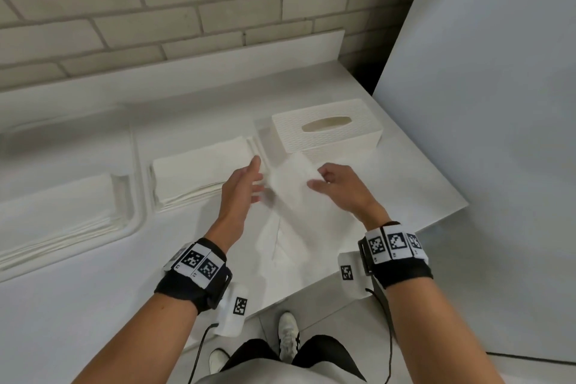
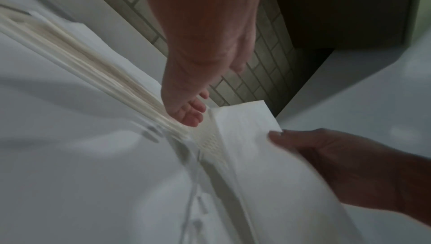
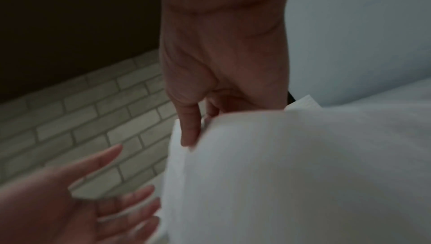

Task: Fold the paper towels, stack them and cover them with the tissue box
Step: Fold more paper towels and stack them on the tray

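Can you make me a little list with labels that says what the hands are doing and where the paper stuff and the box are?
Right hand: pinches the top edge of a paper towel, lifted off the counter
Left hand: open, fingers straight, beside the towel's left edge
Folded stack: on the counter, left of the hands
Second stack: further left
Tissue box: white, slot facing up, behind the held towel, covering nothing yet
Counter: white, in front of a brick wall

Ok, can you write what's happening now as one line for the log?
step: folding | right hand: pinches paper towel, raised | left hand: open, beside it | folded stack: on counter | tissue box: not yet placed
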`<state>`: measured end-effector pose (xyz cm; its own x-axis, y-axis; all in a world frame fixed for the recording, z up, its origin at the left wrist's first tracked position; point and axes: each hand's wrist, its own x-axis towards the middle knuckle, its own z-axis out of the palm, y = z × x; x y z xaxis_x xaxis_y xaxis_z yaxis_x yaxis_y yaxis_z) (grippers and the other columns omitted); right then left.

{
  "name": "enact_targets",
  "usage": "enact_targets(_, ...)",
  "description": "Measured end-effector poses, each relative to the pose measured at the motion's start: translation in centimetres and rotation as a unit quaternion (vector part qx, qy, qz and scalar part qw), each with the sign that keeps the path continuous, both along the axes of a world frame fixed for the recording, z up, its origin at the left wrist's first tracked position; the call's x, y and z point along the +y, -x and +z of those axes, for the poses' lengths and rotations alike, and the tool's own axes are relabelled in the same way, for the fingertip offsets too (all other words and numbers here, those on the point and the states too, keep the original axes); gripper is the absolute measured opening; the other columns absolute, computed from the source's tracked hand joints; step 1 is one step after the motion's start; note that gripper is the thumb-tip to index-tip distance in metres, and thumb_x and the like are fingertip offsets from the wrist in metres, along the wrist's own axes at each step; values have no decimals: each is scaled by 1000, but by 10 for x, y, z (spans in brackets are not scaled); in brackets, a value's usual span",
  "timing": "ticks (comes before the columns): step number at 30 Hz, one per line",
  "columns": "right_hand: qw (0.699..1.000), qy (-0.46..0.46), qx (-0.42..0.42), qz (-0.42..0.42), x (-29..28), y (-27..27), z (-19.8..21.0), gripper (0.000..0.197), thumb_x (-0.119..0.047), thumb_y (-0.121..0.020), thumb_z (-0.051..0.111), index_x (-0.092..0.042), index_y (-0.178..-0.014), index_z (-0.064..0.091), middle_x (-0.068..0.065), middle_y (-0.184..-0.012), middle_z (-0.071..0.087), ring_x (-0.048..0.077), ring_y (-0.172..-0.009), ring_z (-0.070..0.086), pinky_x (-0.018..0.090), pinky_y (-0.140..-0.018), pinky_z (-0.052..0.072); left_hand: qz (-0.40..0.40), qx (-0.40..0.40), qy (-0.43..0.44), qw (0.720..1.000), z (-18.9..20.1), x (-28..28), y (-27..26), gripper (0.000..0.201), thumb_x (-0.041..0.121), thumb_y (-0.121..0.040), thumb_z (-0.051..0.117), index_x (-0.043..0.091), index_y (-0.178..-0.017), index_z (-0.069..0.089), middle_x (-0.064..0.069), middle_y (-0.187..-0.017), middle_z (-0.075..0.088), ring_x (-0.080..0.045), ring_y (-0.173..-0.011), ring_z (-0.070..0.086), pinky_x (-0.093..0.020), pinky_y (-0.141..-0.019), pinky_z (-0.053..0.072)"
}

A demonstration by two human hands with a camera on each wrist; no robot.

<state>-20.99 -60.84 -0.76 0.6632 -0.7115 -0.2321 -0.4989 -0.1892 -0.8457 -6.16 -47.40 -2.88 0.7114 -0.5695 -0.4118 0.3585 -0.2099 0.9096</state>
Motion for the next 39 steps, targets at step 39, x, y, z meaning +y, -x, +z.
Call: enact_targets(39,972,-170,-162,13,-2,28,74,17,3,-75,72,-13,-83,72,6,-87,72,22,-79,67,33,-68,54,-113,-99,46,988,51,-19,-24,20,29,-100,48,23,-110,65,9,-102,71,-12,-97,67,-31,-88,52)
